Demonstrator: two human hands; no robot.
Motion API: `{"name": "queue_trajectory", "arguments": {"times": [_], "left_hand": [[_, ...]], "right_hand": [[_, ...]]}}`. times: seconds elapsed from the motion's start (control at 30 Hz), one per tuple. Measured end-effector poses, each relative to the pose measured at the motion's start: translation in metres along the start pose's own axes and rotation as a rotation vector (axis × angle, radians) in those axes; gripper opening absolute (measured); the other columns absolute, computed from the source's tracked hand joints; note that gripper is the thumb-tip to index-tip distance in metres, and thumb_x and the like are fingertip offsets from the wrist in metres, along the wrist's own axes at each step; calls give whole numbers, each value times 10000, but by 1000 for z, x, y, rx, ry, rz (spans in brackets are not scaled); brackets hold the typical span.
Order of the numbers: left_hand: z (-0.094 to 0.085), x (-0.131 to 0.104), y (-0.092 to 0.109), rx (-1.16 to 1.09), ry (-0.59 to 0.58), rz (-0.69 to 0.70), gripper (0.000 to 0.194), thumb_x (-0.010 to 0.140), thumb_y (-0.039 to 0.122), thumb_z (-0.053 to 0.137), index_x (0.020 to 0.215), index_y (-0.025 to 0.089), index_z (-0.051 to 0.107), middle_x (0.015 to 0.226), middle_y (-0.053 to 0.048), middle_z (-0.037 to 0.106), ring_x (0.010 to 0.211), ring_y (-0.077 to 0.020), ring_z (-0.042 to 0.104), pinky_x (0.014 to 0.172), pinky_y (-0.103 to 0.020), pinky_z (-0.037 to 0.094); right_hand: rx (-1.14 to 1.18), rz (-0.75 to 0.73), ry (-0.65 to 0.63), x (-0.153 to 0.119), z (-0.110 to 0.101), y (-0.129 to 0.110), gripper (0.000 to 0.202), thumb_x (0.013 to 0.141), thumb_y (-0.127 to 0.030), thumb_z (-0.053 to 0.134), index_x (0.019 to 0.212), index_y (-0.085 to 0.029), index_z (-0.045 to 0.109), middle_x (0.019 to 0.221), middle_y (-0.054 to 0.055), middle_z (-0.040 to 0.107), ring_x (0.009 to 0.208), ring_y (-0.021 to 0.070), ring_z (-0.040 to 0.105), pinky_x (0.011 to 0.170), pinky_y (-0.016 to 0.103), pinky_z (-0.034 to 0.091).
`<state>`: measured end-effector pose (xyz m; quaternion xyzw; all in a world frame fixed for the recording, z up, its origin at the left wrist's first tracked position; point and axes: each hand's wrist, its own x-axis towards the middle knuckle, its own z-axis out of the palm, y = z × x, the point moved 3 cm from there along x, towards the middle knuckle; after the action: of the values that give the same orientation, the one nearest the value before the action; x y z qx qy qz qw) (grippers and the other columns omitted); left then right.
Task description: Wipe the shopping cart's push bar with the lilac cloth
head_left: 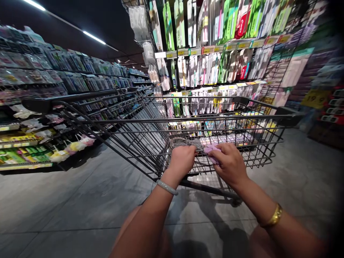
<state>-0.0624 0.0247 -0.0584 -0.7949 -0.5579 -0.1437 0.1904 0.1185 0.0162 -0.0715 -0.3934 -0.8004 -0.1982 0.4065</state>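
Cloth [210, 148] at the cart's [188, 119] near side: apparently a wiping step, the next stroke calling for a steady pinch.
Your right hand [228, 161] clamps the cloth between thumb and fingers; your left hand [182, 159] curls closed just beside, on what, if anything, I can't tell. Both reach forward, converging.

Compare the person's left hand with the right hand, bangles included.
The right hand pinches a crumpled purple cloth between thumb and fingers; the left hand is curled into a fist, and whether it grips anything cannot be told.
The left wrist wears a pale grey bangle; the right wrist wears a shiny gold bangle.
Both hands are bare and at the near side of the shopping cart.
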Motion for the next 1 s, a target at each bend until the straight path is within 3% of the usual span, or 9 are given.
{"name": "queue_trajectory", "arguments": {"times": [0.27,0.57,0.8,1.0], "left_hand": [[0,-1,0,22,-7,-2,248,981,338,406,879,206,589,795,-49,694,759,-229,669,652,-320,455],[1,0,0,27,-7,-13,265,983,355,405,872,199,589,789,-54,697,767,-230,678,650,-310,455],[-2,-1,0,19,-25,-3,254,981,352,416,894,196,597,800,-57,701,772,-224,678,669,-307,464],[0,0,0,18,-24,-8,247,976,343,418,890,195,596,809,-65,702,784,-234,679,681,-316,468]], "right_hand": [[89,30,193,0,-11,33,217,743,-138,659,940,-226,676,1041,61,592,980,230,519,845,379,465],[32,20,53,0,-2,14,243,744,-129,622,954,-238,681,1015,60,589,943,228,505,814,378,458],[92,62,177,0,-9,37,155,762,-176,646,908,-221,673,1029,69,599,966,233,527,831,383,470],[67,21,75,0,0,9,225,764,-138,615,953,-245,672,1035,60,594,949,226,509,811,370,451]]}}
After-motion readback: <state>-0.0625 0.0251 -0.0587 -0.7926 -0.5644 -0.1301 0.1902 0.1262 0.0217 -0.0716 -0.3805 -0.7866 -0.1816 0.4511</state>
